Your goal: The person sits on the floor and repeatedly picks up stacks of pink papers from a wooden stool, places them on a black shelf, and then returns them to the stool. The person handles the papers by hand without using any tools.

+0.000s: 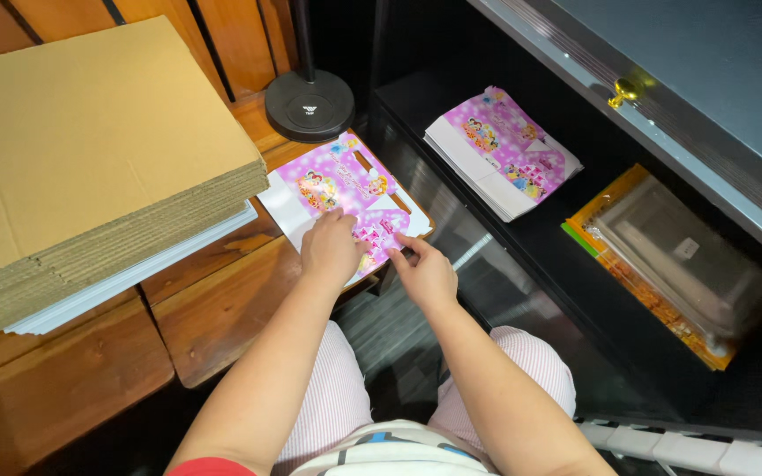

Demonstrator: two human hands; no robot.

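A flat pink printed paper box blank [346, 185] with cartoon figures lies on the edge of a wooden bench [222, 308]. My left hand [330, 247] rests flat on its near part, fingers spread. My right hand [422, 269] pinches the blank's near right edge with thumb and fingers. A stack of the same pink flat blanks [504, 150] lies on a dark shelf [531, 238] to the right, apart from both hands.
A thick pile of brown corrugated cardboard sheets [90, 150] on white sheets fills the left. A black round stand base [310, 104] sits behind the blank. A clear plastic container on an orange pack [676, 260] lies on the shelf. My striped-trousered knees are below.
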